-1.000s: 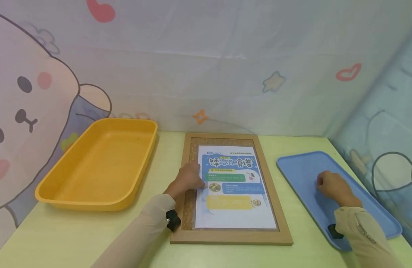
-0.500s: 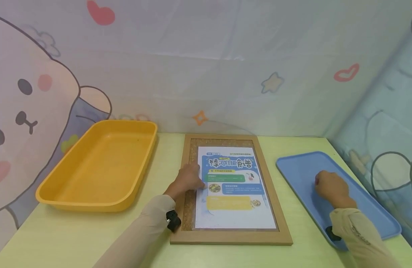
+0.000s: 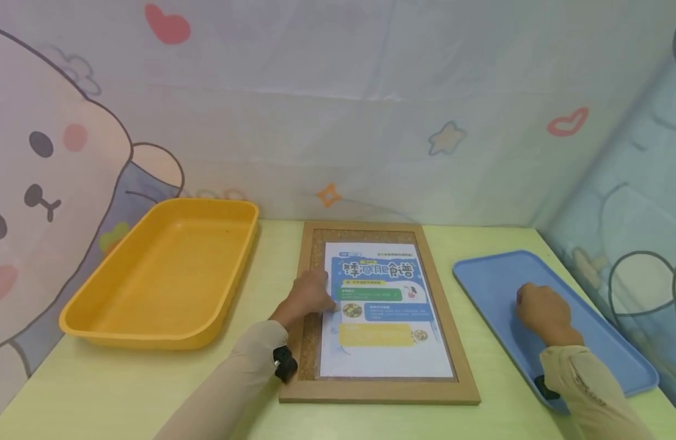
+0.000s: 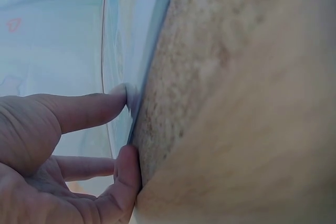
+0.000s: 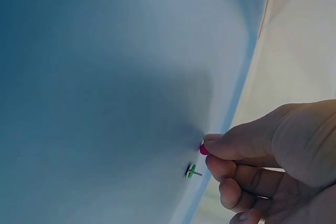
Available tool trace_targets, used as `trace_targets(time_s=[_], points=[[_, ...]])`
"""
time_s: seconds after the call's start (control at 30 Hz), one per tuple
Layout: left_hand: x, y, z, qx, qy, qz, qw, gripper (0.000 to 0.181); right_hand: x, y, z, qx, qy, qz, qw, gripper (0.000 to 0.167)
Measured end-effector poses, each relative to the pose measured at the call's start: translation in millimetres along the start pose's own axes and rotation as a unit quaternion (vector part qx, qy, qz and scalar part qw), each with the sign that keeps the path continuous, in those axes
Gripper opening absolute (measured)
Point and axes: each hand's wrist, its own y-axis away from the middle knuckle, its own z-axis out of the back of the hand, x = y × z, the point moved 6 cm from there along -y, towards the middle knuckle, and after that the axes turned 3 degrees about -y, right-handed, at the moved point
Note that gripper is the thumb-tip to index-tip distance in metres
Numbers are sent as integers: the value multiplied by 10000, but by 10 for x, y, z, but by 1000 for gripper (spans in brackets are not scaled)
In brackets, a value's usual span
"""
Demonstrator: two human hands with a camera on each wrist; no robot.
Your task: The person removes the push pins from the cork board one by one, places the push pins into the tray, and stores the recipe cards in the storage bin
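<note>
My left hand (image 3: 307, 294) rests at the left edge of a printed paper sheet (image 3: 387, 360), which lies on a cork board (image 3: 310, 354) with a wooden frame. In the left wrist view its thumb (image 4: 97, 109) touches the sheet while other fingertips meet the sheet's edge beside the cork. Over the blue tray (image 3: 497, 275), my right hand (image 3: 544, 311) pinches a small pink push pin (image 5: 203, 149) between thumb and index finger; its point is hidden. Just beside those fingertips, a green push pin (image 5: 192, 170) lies on the tray with its metal needle showing.
A deep yellow tray (image 3: 156, 269) stands on the left of the pale yellow table (image 3: 272, 421). Behind everything hangs a printed cloth backdrop (image 3: 371, 122), which continues along the right side by the blue tray.
The right hand has shifted slightly left over the blue tray. My left hand stays in place on the sheet, and the view has tilted a little.
</note>
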Motion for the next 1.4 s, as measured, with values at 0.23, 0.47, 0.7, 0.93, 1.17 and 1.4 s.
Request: trace_targets(time_s=[0.23, 0.47, 0.7, 0.93, 1.17, 1.4], points=[[44, -34, 16, 25, 371, 157, 9992, 56, 11, 25, -17, -18, 26, 69, 10000, 28], [74, -64, 118, 430, 1613, 318, 9855, 13, -6, 5, -4, 13, 117, 24, 9999, 26], [80, 156, 635, 420, 2792, -233, 9590, 12, -6, 9, -63, -103, 105, 170, 9997, 27], [397, 440, 1363, 95, 2491, -237, 9681, 22, 45, 20, -17, -190, 120, 287, 9993, 29], [844, 546, 1890, -256, 2136, -91, 9765, 29, 74, 12, -16, -212, 105, 275, 9993, 29], [1320, 635, 2466, -756, 1842, -50, 9800, 25, 84, 40, -45, -220, 92, 269, 9994, 32]])
